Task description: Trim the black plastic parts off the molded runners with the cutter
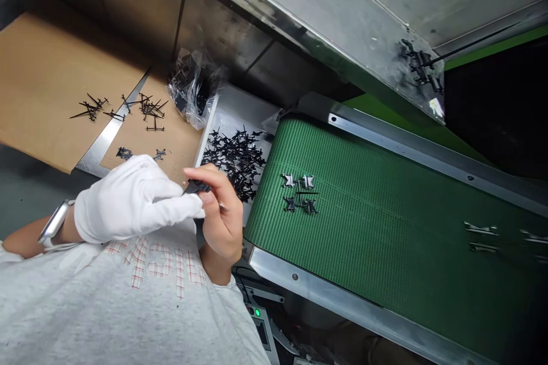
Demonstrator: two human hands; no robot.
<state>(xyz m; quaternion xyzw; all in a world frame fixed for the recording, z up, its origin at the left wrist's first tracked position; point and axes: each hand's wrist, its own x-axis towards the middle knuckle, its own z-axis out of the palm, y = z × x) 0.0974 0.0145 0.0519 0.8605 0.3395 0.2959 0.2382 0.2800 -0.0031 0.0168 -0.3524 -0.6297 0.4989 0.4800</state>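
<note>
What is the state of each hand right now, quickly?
Left hand: against a black part, grip unclear.
Right hand: closed, holding the black part.

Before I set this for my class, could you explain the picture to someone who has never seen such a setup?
There is no machine arm: a person works by hand, filmed by a camera worn on the head, facing forward and down. The bare right hand pinches a small dark part; the gloved left hand is close against it. Toward the picture's left, thin black pieces lie on brown cardboard. A white tray holds a black heap. Right of that, small parts lie on a green belt.
</note>
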